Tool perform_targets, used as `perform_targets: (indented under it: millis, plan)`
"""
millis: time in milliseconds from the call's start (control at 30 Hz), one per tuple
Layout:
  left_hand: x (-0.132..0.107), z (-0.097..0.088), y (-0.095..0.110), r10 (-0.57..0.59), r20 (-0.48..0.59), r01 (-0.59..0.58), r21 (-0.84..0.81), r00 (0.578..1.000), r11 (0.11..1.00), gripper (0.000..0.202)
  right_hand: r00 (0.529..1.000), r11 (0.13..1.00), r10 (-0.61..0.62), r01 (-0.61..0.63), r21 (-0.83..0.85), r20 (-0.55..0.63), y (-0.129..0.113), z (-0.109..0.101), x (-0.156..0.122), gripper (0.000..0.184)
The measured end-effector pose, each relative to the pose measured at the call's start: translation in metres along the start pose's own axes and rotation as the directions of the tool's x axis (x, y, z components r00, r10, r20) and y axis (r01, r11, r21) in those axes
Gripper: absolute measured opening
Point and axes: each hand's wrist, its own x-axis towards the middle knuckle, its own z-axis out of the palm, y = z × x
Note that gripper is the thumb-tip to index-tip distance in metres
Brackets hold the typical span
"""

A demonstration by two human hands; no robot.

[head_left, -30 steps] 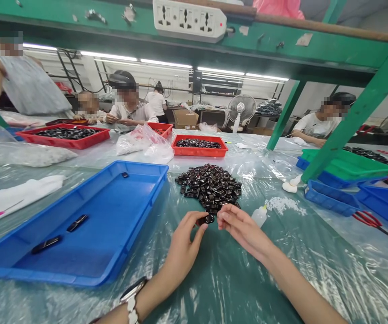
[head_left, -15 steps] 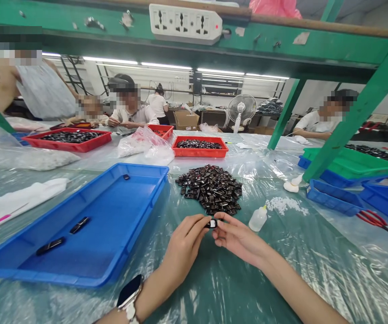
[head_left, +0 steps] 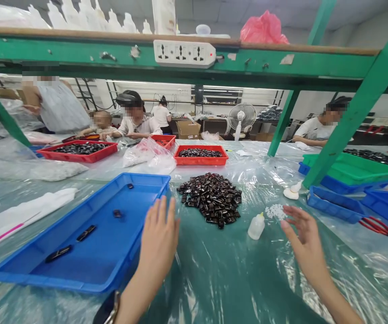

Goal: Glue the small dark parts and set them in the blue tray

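Observation:
My left hand (head_left: 159, 238) is over the right rim of the blue tray (head_left: 62, 283), fingers stretched out and holding nothing. Inside that tray lie several small black plastic pieces; one black piece (head_left: 117, 213), slightly blurred, is left of my fingers. My right hand (head_left: 304, 240) hovers with its fingers apart by the small white pieces (head_left: 275, 210), partly covering them. Nothing shows in its grasp. Between my hands sit a heap of glossy black pieces (head_left: 210, 198) and a clear squeeze bottle (head_left: 256, 226) with a yellowish tip.
Red trays of black parts (head_left: 200, 159) stand farther back. To the right are red-handled scissors (head_left: 376, 225), a small blue bin (head_left: 336, 207) and a green tray (head_left: 359, 168). A green post (head_left: 352, 117) slants down at the right. Several people sit or stand across the table.
My hands have parted: the left moved to the blue tray, the right toward the white pieces. The black piece held between them has left my fingers, and another black piece now shows in the tray.

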Motion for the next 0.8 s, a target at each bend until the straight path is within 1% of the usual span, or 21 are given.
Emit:
perform_targets:
  millis: [67,100,167,200,267,367,400,467,533,600,700,800]
  plan:
    - [0.003,0.03,0.018,0.044,0.101,-0.039,-0.053,0.994,0.998,0.045,0.986,0.997,0.081,-0.082,-0.001,0.148,0.019,0.002,0.002,0.066]
    - [0.01,0.045,0.027,0.054,0.142,-0.044,-0.072,0.988,0.996,0.044,0.967,0.993,0.115,-0.118,-0.003,0.226,0.027,0.005,0.0,0.072]
    - [0.034,0.069,0.039,0.03,0.203,-0.01,-0.098,0.979,0.995,0.044,0.919,0.985,0.167,-0.171,-0.021,0.356,0.039,0.013,-0.005,0.08]
    - [0.051,0.08,0.041,-0.008,0.22,0.031,-0.101,0.975,0.994,0.046,0.897,0.981,0.187,-0.189,-0.034,0.4,0.044,0.017,-0.008,0.08]
    - [0.087,0.098,0.038,-0.077,0.243,0.106,-0.108,0.967,0.988,0.049,0.868,0.976,0.214,-0.208,-0.062,0.448,0.048,0.023,-0.014,0.07]
    - [0.136,0.115,0.019,-0.131,0.3,0.181,-0.146,0.945,0.973,0.047,0.858,0.975,0.222,-0.199,-0.099,0.464,0.049,0.028,-0.016,0.054]
    - [0.148,0.119,0.012,-0.135,0.325,0.196,-0.166,0.936,0.966,0.046,0.858,0.975,0.22,-0.191,-0.111,0.464,0.048,0.029,-0.016,0.052]
    - [0.161,0.125,0.0,-0.13,0.379,0.222,-0.21,0.916,0.952,0.045,0.86,0.975,0.219,-0.176,-0.135,0.461,0.045,0.03,-0.014,0.052]
    - [0.164,0.13,-0.007,-0.106,0.425,0.233,-0.259,0.899,0.937,0.044,0.86,0.972,0.228,-0.173,-0.159,0.457,0.042,0.032,-0.012,0.053]
    - [0.158,0.134,-0.007,-0.076,0.453,0.237,-0.31,0.888,0.921,0.042,0.861,0.97,0.233,-0.172,-0.173,0.452,0.04,0.033,-0.011,0.054]
    - [0.138,0.135,0.0,-0.051,0.466,0.254,-0.384,0.883,0.888,0.039,0.862,0.971,0.226,-0.165,-0.171,0.454,0.042,0.033,-0.011,0.053]
    - [0.115,0.131,0.01,-0.082,0.455,0.303,-0.438,0.887,0.846,0.036,0.863,0.974,0.214,-0.155,-0.163,0.457,0.048,0.029,-0.012,0.05]
